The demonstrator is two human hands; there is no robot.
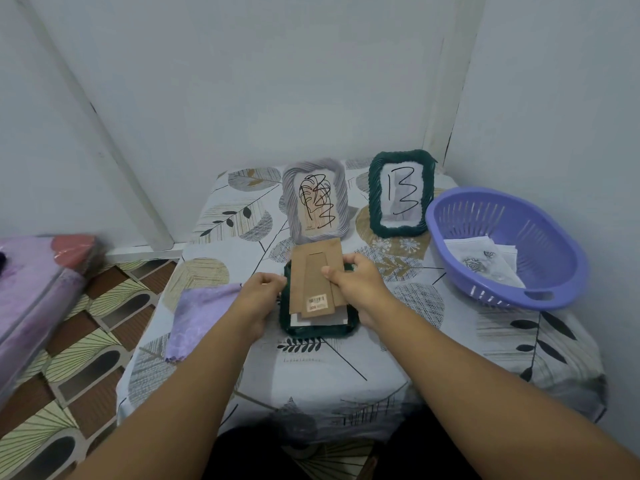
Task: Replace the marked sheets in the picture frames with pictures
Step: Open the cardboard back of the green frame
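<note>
Between my hands, the face-down green frame [317,329] lies lengthwise near-to-far; right hand [353,284] pinches its cardboard backing [313,275], left hand [265,294] grips the frame's left edge.

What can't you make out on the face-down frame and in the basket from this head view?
- Front of the face-down green frame: turned to the table, under the brown backing board.
- White sheet: only an edge shows below the board.
- Barcode label: text too small.
- Papers in the purple basket: prints too small, partly behind its rim.
</note>
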